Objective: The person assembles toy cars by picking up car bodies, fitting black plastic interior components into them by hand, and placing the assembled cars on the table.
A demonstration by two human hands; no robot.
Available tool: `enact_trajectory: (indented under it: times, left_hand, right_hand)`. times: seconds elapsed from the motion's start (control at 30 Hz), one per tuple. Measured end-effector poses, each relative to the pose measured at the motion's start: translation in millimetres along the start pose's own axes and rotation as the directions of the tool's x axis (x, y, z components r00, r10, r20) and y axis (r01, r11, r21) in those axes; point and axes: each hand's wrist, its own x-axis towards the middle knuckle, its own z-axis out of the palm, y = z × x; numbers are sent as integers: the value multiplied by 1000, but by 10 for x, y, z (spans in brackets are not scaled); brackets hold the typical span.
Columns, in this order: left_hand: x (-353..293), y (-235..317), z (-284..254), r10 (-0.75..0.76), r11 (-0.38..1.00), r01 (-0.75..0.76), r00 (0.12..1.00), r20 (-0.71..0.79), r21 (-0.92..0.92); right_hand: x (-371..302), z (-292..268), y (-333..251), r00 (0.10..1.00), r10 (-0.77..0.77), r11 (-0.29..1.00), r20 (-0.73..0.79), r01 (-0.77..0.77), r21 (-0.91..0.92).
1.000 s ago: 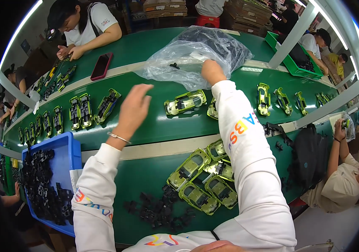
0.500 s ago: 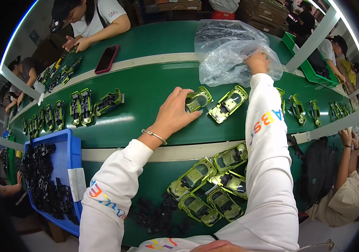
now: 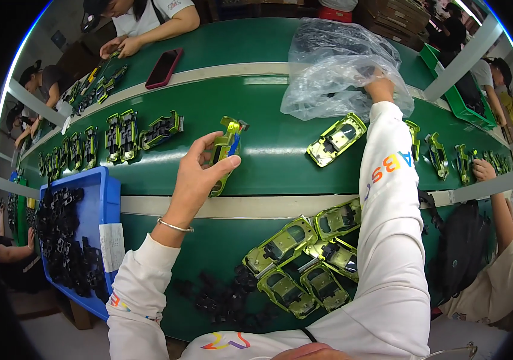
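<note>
My left hand is closed around a green toy car body, tipped on its side above the green belt, with a strip of blue along it. My right hand reaches into a clear plastic bag; its fingers are blurred behind the film, so I cannot make out what they touch. Another green toy car body lies on the belt just below the bag. Nearer me, several car bodies rest in a cluster on the bench, beside a pile of small black parts.
To the left stands a blue bin of black parts. Rows of car bodies with black undersides line the belt. Across it, a co-worker handles a part near a red-edged phone. A green crate sits at far right.
My left hand has lifted a car body off the belt, drawn it left and turned it onto its side. The right hand stays at the bag. A co-worker's hand has come to the belt at right.
</note>
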Motion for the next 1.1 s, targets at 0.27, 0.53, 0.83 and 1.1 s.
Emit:
enact_trajectory:
  times: [0.27, 0.53, 0.83, 1.1]
  left_hand:
    - [-338, 2, -145, -1, 996, -1, 1000, -22, -85]
    - [-523, -61, -150, -65, 978, 64, 998, -2, -198]
    - [-758, -70, -168, -213, 809, 286, 957, 198, -513]
    - [-995, -193, -273, -233, 660, 289, 956, 177, -694]
  right_hand:
    - [-86, -32, -332, 973, -36, 996, -227, 16, -91]
    - [-664, -538, -496, 897, -434, 896, -80, 439, 72]
    - [-1937, -1759, -351, 749, -547, 490, 374, -76, 869]
    - [-3031, -1740, -874, 701, -531, 299, 476, -371, 879]
